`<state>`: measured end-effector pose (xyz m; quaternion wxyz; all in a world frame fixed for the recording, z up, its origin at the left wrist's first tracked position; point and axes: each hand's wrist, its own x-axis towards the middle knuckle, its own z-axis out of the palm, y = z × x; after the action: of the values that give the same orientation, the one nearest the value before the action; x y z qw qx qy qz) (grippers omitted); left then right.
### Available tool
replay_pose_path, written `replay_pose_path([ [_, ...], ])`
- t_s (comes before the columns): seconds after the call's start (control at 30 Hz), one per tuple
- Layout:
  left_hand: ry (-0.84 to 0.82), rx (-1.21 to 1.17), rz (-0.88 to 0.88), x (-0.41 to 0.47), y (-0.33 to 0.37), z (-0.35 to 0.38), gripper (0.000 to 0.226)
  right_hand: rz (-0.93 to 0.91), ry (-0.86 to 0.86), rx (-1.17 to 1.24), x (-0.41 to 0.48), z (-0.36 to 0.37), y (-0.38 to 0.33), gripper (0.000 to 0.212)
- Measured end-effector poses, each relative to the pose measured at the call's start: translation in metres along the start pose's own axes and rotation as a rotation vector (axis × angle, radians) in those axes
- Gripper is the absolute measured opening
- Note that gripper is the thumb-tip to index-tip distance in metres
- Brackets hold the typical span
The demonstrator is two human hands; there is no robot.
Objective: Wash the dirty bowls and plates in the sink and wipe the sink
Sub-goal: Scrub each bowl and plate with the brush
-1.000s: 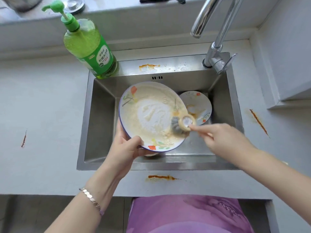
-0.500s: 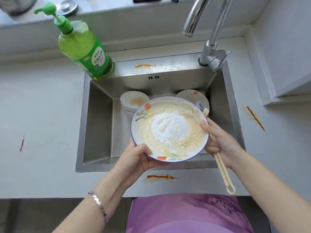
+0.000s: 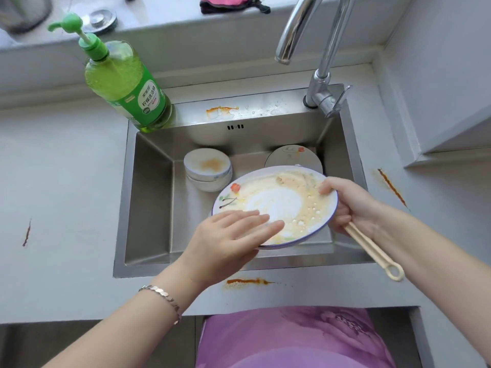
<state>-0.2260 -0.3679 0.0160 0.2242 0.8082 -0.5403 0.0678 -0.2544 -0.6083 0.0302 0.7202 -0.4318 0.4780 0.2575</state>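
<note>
Whereas it gripped the rim before, left hand (image 3: 228,240) lies flat on plate (image 3: 279,200) | right hand (image 3: 353,205) grips plate, brush (image 3: 372,251)

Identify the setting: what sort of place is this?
Likely a home kitchen: steel sink with dirty bowls, a soapy plate held over it, chrome tap, green dish soap bottle.
</note>
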Motion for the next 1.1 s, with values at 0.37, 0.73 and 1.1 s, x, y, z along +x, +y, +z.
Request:
replay_pose_path([
  [0.37, 0.159, -0.287, -0.586, 0.03, 0.004, -0.019, 0.054, -0.393, 0.168, -0.207, -0.002, 0.005, -0.002, 0.033],
  [0.73, 0.187, -0.404, -0.908, 0.038, -0.003, -0.027, 0.057, -1.141, 0.119, -0.976, -0.04, 0.032, 0.044, 0.046],
  [1.1, 0.118, -0.445, -0.964, 0.03, 0.0, -0.03, 0.052, -0.924, 0.267, -0.994, -0.028, 0.024, 0.022, 0.04],
])
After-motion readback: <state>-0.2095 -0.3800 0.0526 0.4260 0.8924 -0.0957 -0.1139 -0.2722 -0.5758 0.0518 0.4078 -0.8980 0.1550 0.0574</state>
